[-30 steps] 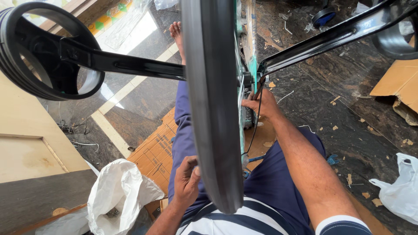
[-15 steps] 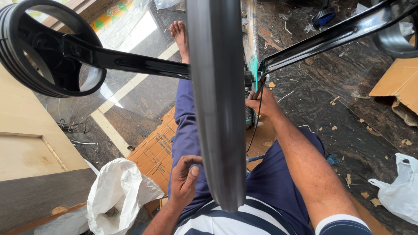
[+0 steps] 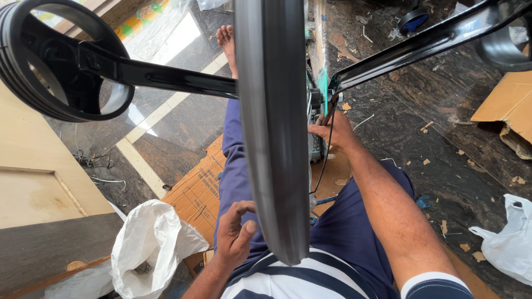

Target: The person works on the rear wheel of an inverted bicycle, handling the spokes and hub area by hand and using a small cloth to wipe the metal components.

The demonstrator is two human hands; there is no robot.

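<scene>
The tyre [image 3: 271,127] stands just beside the loosely curled, empty fingers of the left hand [image 3: 235,232], while the right hand [image 3: 332,133] is closed on the axle parts [image 3: 317,111] past it, where fingertips could be pinched if the wheel were turned

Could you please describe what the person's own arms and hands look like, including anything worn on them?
Both hands, left hand and right hand, are bare: no gloves, rings or watch show. The forearms are bare too. The right arm ends in a short sleeve with navy and white stripes.
</scene>
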